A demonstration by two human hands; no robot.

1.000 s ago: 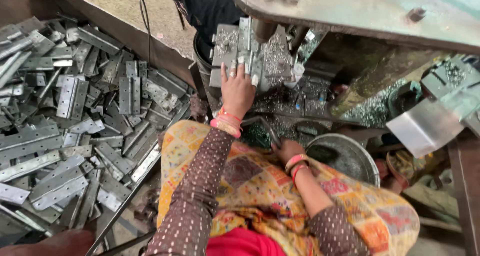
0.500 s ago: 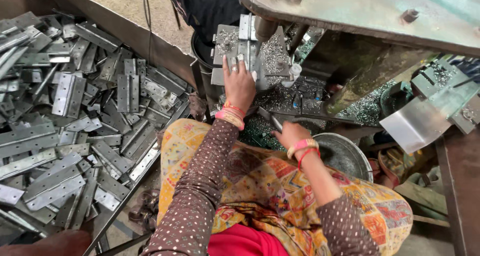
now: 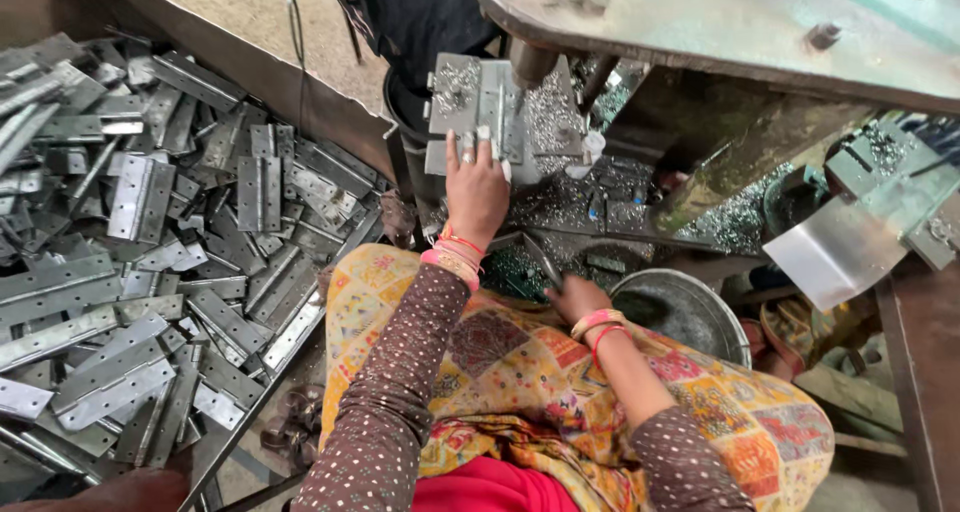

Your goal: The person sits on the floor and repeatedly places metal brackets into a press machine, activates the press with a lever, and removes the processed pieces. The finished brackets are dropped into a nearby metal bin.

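I press my left hand [image 3: 476,187] flat, fingers spread, on the metal hinge [image 3: 480,112] seated on the press bed [image 3: 545,122]. My right hand [image 3: 577,297] curls low; its hold is hidden. Next, I judge, comes steadying for the stroke.

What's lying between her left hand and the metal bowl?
In the head view, the right hand lies between the left hand and the metal bowl, amid shavings.
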